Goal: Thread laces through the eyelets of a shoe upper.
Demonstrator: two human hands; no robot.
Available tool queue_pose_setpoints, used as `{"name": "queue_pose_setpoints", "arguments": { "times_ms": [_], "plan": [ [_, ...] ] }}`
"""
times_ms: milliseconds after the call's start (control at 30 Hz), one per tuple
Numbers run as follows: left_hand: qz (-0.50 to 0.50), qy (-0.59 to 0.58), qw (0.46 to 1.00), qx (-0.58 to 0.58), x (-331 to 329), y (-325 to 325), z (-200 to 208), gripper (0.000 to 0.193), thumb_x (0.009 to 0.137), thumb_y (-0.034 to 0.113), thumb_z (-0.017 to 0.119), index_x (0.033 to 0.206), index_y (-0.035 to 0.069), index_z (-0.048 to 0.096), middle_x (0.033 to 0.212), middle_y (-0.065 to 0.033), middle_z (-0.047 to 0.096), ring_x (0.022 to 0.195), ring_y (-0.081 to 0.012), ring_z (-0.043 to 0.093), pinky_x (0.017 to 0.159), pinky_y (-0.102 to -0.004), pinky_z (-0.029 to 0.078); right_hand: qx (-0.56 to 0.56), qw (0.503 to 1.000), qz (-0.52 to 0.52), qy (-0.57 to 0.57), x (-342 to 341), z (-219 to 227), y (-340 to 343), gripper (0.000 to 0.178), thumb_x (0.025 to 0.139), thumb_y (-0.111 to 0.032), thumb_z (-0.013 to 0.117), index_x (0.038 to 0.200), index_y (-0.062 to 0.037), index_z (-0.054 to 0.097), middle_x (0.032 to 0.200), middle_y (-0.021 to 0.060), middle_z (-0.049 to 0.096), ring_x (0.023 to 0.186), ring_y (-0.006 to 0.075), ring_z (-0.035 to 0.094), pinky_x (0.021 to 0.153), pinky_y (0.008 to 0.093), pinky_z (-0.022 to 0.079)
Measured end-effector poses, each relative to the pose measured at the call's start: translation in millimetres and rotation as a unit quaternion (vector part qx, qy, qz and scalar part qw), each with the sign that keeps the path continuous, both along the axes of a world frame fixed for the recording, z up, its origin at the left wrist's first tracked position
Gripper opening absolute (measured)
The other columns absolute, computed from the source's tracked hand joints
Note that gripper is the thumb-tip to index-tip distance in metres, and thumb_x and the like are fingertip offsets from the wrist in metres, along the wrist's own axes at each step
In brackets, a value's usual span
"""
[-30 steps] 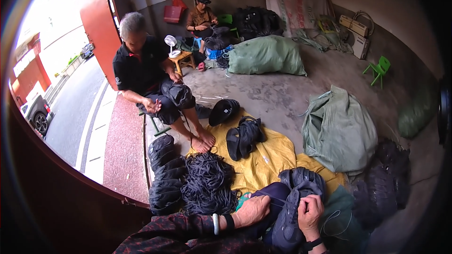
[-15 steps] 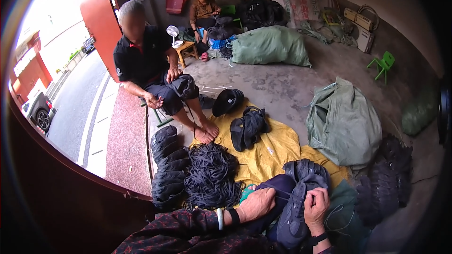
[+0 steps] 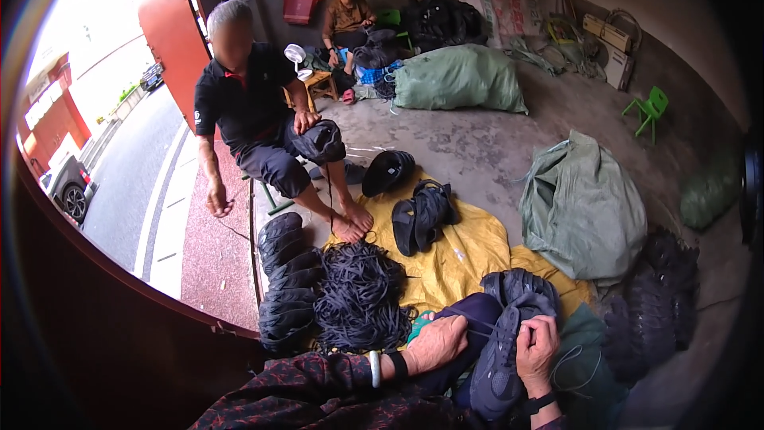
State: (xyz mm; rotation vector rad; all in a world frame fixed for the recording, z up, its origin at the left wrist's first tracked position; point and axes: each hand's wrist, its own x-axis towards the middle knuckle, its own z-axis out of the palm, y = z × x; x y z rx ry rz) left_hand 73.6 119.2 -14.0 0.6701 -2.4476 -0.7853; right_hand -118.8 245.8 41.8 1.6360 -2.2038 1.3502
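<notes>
On my lap rests a dark grey sneaker [image 3: 496, 378], its toe toward me. My left hand [image 3: 440, 342] is closed in a fist beside it, gripping a dark shoelace [image 3: 477, 330] that runs over to the shoe's eyelets. On the other side, my right hand [image 3: 539, 348] is bent closed against the sneaker's collar, pinching its edge; its fingertips are partly hidden. Just beyond lie more dark shoe pieces [image 3: 521, 285]. A big heap of dark shoelaces [image 3: 362, 295] is piled to the left of my left hand.
Stacked dark shoe uppers [image 3: 286, 302] line the doorway side. A yellow sheet [image 3: 469, 251] carries dark shoe pieces [image 3: 420, 219]. Green sacks [image 3: 585, 207] stand at right. A co-worker [image 3: 247, 103] sits barefoot opposite; another person [image 3: 347, 20] sits farther back. A green chair [image 3: 651, 107] stands far right.
The co-worker opposite has swung one arm down and outward toward the doorway, drawing a dark lace along. My own hands and the sneaker have hardly moved.
</notes>
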Motion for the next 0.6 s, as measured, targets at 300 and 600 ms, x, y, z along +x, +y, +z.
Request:
{"name": "queue_pose_setpoints", "arguments": {
  "times_ms": [300,600],
  "plan": [
    [0.011,-0.021,1.000,0.012,-0.8,-0.4,1.0,0.019,0.089,0.017,0.062,0.097,0.005,0.050,0.083,-0.0184,0.061,0.083,-0.0401,0.064,0.071,-0.0498,0.051,-0.027,0.999,0.005,0.017,-1.5,-0.1,-2.0,0.009,0.083,0.001,0.065,0.091,-0.0027,0.061,0.091,0.0128,0.061,0.077,0.0308,0.060,0.071,0.0401,0.048],
    [0.007,-0.036,0.999,0.002,-0.1,-0.7,3.3,0.020,0.090,0.017,0.063,0.096,0.002,0.051,0.083,-0.0199,0.062,0.083,-0.0393,0.065,0.075,-0.0487,0.051,-0.022,1.000,-0.005,0.014,-1.0,-1.5,-2.1,0.011,0.082,-0.001,0.066,0.092,-0.0039,0.063,0.091,0.0126,0.062,0.083,0.0335,0.064,0.074,0.0428,0.051]
  ]
}}
